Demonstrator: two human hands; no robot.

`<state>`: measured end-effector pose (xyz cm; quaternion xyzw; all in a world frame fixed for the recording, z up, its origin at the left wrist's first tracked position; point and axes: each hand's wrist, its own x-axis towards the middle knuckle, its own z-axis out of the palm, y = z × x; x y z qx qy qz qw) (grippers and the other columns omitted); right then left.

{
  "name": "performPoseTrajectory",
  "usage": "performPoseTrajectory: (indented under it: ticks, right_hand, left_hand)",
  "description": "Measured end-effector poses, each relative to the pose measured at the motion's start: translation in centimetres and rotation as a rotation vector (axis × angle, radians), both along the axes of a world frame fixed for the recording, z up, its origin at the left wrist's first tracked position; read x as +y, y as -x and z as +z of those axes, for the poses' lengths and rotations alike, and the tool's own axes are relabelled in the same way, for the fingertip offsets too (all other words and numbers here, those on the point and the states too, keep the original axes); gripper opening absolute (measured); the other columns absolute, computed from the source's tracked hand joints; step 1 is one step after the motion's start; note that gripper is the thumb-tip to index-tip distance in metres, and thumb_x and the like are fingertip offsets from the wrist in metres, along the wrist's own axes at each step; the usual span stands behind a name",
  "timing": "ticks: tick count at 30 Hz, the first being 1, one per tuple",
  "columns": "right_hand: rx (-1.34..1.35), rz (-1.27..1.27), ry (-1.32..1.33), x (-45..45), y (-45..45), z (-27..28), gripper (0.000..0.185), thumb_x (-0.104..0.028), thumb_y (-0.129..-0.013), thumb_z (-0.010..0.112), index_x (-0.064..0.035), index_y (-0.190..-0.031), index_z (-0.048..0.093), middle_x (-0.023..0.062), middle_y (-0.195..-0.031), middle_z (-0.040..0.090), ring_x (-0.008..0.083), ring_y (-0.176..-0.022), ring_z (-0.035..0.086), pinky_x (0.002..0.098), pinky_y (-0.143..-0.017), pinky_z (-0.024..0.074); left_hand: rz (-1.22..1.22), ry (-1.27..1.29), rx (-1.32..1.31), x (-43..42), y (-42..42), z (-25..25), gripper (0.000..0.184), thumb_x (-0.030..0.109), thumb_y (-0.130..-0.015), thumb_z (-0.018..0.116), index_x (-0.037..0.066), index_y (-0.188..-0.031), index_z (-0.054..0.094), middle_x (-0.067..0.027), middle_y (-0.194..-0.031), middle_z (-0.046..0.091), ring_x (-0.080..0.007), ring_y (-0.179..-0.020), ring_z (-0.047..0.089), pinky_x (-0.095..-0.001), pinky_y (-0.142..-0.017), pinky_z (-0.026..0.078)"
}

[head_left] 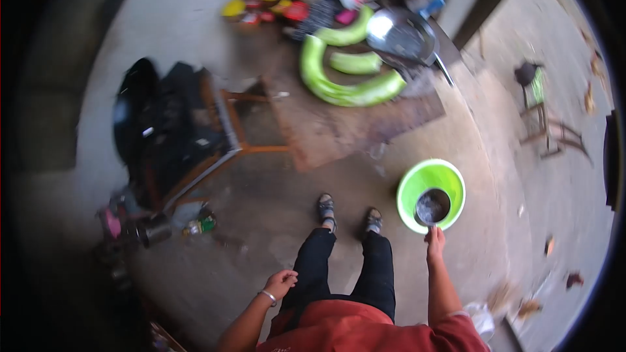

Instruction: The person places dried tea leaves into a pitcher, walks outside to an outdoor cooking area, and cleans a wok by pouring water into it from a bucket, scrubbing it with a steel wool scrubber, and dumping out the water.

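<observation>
In the head view, the right hand (435, 242) grips a dark round pan (432, 206) in or above the lime-green basin (416, 184), right, on a concrete floor (479, 261). The left hand (282, 283) curls, its closure unclear. Far off, cut gourds (355, 98) lie on a brown table (355, 125).

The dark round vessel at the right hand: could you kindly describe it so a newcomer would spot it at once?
From the brown table, look down the picture to the bright green tub on the floor. The dark round vessel shows against the tub's inside, held by the right hand. Unlike the shiny pan on the table, it is framed by green.
</observation>
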<state>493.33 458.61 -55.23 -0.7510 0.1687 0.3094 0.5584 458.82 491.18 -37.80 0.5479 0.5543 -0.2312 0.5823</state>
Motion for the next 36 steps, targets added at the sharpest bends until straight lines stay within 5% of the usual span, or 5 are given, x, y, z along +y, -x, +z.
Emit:
performPoseTrajectory:
  ticks: [16,21,24,28,36]
  right_hand:
    - [-0.596,0.869,-0.334,39.5,-2.5,40.8,0.036,-0.029,-0.090,0.048,0.0030,-0.075,0.055,0.0044,-0.064,0.055,0.0105,-0.064,0.051,0.0269,-0.061,0.0409]
    - [-0.792,1.024,-0.428,56.3,-0.4,44.9,0.037,-0.030,-0.089,0.050,0.0015,-0.070,0.055,0.0041,-0.060,0.053,0.0093,-0.059,0.047,0.0270,-0.057,0.0389]
    - [-0.846,1.113,-0.341,65.2,0.4,44.3,0.040,-0.034,-0.087,0.051,0.0021,-0.071,0.056,0.0062,-0.057,0.053,0.0121,-0.054,0.048,0.0312,-0.054,0.0397]
    - [-1.133,1.270,-0.097,72.4,3.9,46.1,0.036,-0.034,-0.082,0.055,0.0006,-0.074,0.058,0.0194,-0.064,0.057,0.0327,-0.061,0.057,0.0396,-0.060,0.0445]
    - [-1.378,1.541,0.136,79.6,6.7,43.7,0.029,-0.032,-0.079,0.055,-0.0046,-0.075,0.062,0.0195,-0.071,0.060,0.0359,-0.072,0.059,0.0441,-0.067,0.0470]
  left_hand:
    - [1.208,-0.013,-0.716,21.7,1.6,12.8,0.048,0.050,-0.088,0.045,0.007,-0.107,0.051,-0.0103,-0.096,0.058,-0.0269,-0.091,0.058,-0.0437,-0.080,0.049]
    - [1.110,0.051,-0.788,28.5,-3.4,14.9,0.044,0.048,-0.087,0.048,0.007,-0.102,0.049,-0.0090,-0.087,0.059,-0.0252,-0.078,0.061,-0.0434,-0.074,0.052]
    - [1.050,-0.020,-0.740,30.1,-5.5,15.5,0.040,0.044,-0.085,0.055,0.006,-0.093,0.045,-0.0017,-0.054,0.049,-0.0118,-0.034,0.045,-0.0259,-0.032,0.039]
    - [0.894,-0.068,-0.724,30.4,-4.9,16.5,0.035,0.041,-0.087,0.051,0.007,-0.088,0.041,-0.0032,-0.055,0.047,-0.0112,-0.032,0.041,-0.0243,-0.027,0.029]
    - [0.800,-0.064,-0.663,31.1,-2.2,17.8,0.035,0.039,-0.087,0.051,0.005,-0.091,0.043,-0.0019,-0.058,0.049,-0.0085,-0.035,0.041,-0.0222,-0.031,0.033]
